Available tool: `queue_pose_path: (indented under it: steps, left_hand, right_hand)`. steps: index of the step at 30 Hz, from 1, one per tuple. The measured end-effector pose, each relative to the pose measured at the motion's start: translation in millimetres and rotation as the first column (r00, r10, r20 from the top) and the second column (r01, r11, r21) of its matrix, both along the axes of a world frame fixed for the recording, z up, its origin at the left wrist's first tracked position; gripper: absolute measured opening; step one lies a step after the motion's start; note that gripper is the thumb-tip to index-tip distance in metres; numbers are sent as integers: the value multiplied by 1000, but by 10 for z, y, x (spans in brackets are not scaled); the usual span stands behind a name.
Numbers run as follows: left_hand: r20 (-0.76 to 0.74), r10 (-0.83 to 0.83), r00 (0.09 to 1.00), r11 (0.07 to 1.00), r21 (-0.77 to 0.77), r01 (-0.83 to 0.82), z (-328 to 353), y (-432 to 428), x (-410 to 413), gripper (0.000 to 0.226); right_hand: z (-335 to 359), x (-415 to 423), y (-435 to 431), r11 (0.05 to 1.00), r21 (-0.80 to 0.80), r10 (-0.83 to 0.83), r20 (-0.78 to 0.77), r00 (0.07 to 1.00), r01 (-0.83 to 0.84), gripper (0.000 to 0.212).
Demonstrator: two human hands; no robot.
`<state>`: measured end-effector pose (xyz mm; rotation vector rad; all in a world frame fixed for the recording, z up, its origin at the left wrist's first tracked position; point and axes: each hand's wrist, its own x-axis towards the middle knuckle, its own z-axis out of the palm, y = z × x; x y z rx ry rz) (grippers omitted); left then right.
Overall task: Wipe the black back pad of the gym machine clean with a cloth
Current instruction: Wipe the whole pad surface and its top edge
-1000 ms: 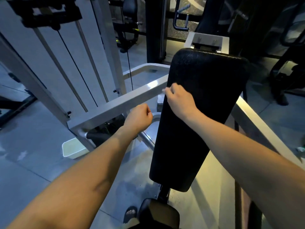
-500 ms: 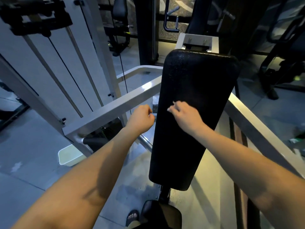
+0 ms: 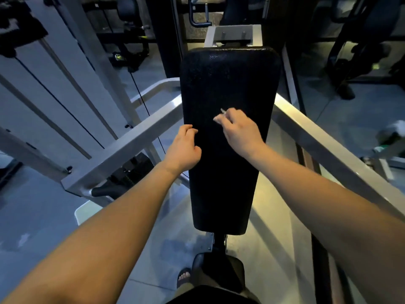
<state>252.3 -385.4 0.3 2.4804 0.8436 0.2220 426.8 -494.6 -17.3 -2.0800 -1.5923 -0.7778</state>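
Pinching a pale sliver of cloth point(image 3: 222, 111) in its curled fingers, the right hand point(image 3: 238, 130) rests at the middle of the black back pad point(image 3: 228, 84), between grey frame rails point(image 3: 140, 137). The left hand point(image 3: 183, 150) sits at the pad's left edge, fingers loosely curled, holding nothing.

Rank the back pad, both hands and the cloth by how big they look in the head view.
1. back pad: by far the largest.
2. left hand and right hand: look alike, so no ranking between them.
3. cloth: only a small pale bit shows at the right hand's fingertips.
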Motion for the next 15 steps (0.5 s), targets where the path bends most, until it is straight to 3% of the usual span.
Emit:
queue_pose_path:
  steps: [4,6,11,13,15]
  left_hand:
    - [-65,-21,998,999,30,23,-101,-79,29,60]
    - [-104,-62,993,998,21,65,-132,-121,69,65]
    - [-209,-95,973,995,-25,92,-170,-209,207,80]
    - [-255,-73,964,997,-27,69,-185,-233,246,84]
    - [-289,-58,955,998,-28,52,-196,-252,273,86]
  right_hand:
    - [-653,-170,-469,924,-354,98,-146,984,-145,26]
    - [-645,-118,-625,895,-418,106,-147,983,-159,24]
    - [-63,294,-632,1000,1,5,-84,996,-5,21]
    - [-39,410,-607,996,66,-46,-98,994,53,17]
    - [-296,392,-620,998,30,-55,-126,990,60,24]
